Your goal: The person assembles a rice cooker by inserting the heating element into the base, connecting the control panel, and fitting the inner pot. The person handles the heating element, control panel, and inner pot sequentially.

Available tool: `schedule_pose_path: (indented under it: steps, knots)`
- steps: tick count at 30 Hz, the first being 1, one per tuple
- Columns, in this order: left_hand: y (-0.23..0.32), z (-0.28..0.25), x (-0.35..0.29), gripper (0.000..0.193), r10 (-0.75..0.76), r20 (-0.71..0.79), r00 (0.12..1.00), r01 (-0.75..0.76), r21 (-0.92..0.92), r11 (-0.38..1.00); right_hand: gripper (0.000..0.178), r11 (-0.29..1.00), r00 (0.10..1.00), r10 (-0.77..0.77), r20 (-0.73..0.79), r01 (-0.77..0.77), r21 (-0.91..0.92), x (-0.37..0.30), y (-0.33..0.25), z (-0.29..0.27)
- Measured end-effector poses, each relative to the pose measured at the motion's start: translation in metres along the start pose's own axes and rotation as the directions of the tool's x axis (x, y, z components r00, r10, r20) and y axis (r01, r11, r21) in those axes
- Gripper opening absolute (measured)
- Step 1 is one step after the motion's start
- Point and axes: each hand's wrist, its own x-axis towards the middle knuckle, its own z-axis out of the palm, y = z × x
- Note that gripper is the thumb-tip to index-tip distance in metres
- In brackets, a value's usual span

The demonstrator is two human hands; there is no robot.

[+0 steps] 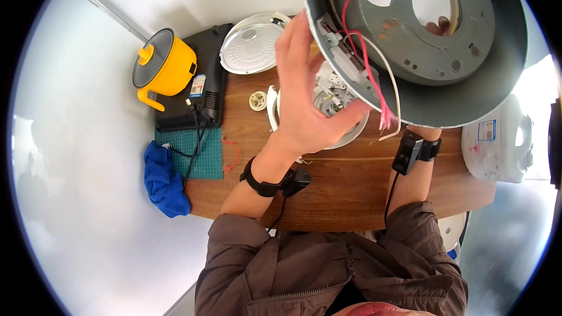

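Note:
A large round grey metal appliance housing is raised at the upper right, its hollow side facing me. My left hand grips its left rim, with the thumb at the lower edge and fingers up the outer side. Most of my right hand is hidden behind the housing; fingertips show through the big central hole. Red wires and a white wire hang loose from a bracket inside the rim. Below, a round base with inner metal parts sits on the table, partly covered by my left hand and the housing.
A yellow pot stands on a black appliance at the left. Nearby are a white round lid, a small cream ring, a green mat and a blue cloth. At the right is a white plastic container.

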Motion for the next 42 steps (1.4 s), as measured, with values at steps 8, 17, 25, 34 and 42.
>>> schedule_pose_path:
  steps: [8,17,25,34,42]
  knots:
    - [-0.001,0.000,-0.001,0.120,0.099,-0.067,0.993,-0.078,0.260,0.963,0.062,1.000,1.000,-0.001,-0.013,0.001,0.030,-0.004,0.001,0.002]
    - [-0.007,-0.016,0.005,0.109,0.119,-0.193,0.974,-0.052,0.322,0.945,0.057,0.993,1.000,0.003,0.006,-0.004,0.119,-0.009,0.013,0.017]
    - [-0.012,-0.038,0.021,0.106,0.212,-0.086,0.973,-0.156,0.427,0.890,0.052,0.944,0.989,-0.030,0.145,-0.020,0.331,0.030,0.016,0.066]
    - [-0.020,-0.040,0.019,0.106,0.119,-0.152,0.981,-0.120,0.001,0.993,0.046,0.878,0.934,0.080,0.349,-0.231,0.418,0.045,0.021,0.101]
    - [-0.022,-0.050,0.018,0.101,0.073,-0.154,0.985,-0.077,-0.020,0.997,0.045,0.879,0.934,0.089,0.345,-0.237,0.414,0.045,0.031,0.099]
